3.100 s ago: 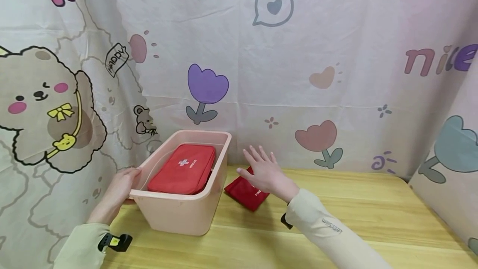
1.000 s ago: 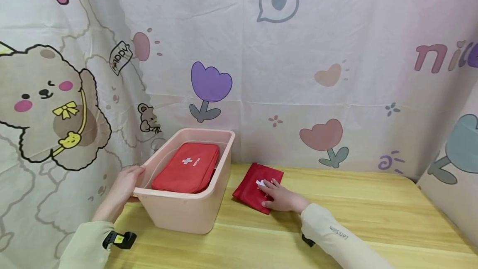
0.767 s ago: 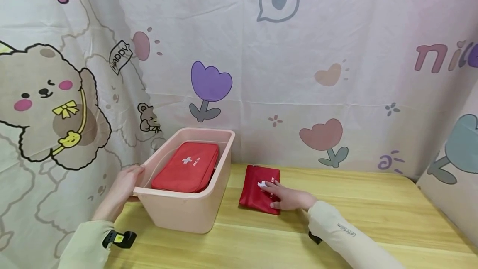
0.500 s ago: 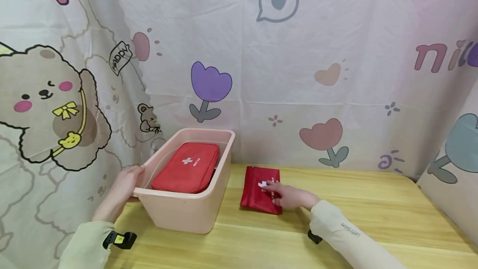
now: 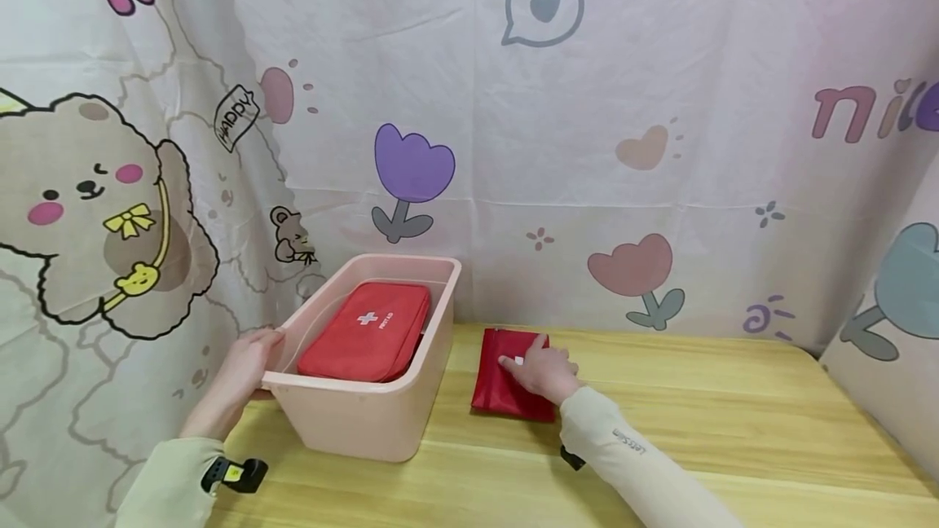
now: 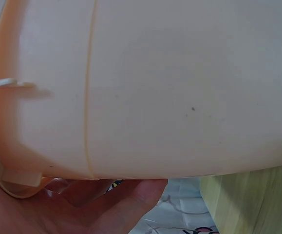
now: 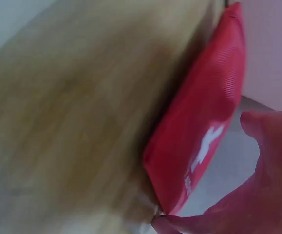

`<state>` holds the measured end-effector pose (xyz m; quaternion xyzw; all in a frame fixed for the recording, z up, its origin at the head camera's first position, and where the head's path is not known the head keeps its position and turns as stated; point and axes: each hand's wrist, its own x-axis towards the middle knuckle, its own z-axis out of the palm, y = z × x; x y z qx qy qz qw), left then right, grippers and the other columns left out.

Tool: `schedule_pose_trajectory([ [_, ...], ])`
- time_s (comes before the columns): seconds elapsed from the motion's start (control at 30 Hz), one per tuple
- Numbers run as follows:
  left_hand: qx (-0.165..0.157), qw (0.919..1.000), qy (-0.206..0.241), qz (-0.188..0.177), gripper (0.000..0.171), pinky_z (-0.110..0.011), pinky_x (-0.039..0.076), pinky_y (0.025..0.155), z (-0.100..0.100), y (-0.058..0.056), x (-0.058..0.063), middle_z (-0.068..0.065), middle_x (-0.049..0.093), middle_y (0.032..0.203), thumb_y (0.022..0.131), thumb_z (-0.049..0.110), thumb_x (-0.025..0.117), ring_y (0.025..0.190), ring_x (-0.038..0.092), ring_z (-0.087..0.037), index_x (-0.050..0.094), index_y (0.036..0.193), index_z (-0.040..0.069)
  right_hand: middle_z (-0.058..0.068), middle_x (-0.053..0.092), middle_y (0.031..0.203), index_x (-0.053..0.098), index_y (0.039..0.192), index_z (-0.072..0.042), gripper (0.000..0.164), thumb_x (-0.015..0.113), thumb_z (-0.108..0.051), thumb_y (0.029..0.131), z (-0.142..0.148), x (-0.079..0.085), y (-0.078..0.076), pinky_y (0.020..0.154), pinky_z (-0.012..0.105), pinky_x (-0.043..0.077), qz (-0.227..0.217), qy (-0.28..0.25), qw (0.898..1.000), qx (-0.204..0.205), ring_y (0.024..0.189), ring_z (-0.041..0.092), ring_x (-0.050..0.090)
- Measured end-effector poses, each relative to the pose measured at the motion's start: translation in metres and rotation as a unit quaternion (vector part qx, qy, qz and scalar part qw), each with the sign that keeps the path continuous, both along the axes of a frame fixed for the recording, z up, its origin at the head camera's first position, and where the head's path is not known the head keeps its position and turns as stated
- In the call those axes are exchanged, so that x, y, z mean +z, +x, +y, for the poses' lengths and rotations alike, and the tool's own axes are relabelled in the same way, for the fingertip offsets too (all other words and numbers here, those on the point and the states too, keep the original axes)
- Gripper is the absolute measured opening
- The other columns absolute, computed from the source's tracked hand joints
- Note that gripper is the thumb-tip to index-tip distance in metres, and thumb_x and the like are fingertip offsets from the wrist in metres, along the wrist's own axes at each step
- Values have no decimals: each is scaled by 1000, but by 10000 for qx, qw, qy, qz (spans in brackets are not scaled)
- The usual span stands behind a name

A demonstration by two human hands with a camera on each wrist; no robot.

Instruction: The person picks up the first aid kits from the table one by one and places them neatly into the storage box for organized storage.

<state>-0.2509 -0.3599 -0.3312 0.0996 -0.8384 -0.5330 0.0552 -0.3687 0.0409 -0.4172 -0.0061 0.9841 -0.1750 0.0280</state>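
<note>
My left hand point(image 5: 245, 361) grips the near-left rim of a pink plastic bin point(image 5: 352, 422), thumb against its outer side in the left wrist view. Inside the bin lies a red first aid bag point(image 5: 363, 336) with a white cross, tilted and filling much of the opening. To the right of the bin, a darker red first aid pouch point(image 5: 506, 389) lies flat on the table. My right hand point(image 5: 546, 369) is over the pouch's right part, thumb and index finger spread. In the right wrist view, a fingertip is at one corner of the pouch point(image 7: 199, 122); the thumb stands apart.
The wooden table point(image 5: 697, 422) extends to the right of the pouch. A patterned cloth point(image 5: 528, 145) hangs behind the table and along both sides. Black wrist cameras are strapped to both sleeves.
My right hand first came down on the pouch, which turned and shifted slightly right. Since then the hand has moved up and left over it, thumb and index finger spreading. My left hand stays put.
</note>
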Motion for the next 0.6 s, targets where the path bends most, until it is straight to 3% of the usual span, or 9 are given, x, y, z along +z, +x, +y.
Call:
schedule_pose_trajectory([
  [0.07,-21,10000,1,-20,68,-47,57,74,0,0,0,-37,15,150,105,40,26,124,35,-48,10,152,-7,31,53,107,27,146,10,102,63,-63,84,-4,0,-1,84,58,46,15,75,9999,-74,99,43,50],
  [0.3,12,9998,-100,160,63,-43,57,70,2,0,3,-35,36,132,105,41,28,109,49,-42,28,145,-8,31,50,115,24,145,12,109,73,-59,78,-6,3,-7,85,58,48,-2,-493,9987,-102,105,44,47],
  [0.4,8,9998,-105,184,62,-43,57,69,2,1,3,-35,37,130,105,39,28,106,51,-40,30,144,-9,32,47,121,22,145,14,112,76,-55,76,-5,3,-10,87,58,47,14,-813,9967,-81,111,48,44],
  [0.6,-22,10000,-26,51,67,-47,57,72,2,1,0,-37,23,144,105,39,27,120,40,-47,16,152,-7,25,46,116,21,144,7,112,87,-43,69,-4,-6,-10,81,53,53,49,-1829,9829,-219,105,40,49],
])
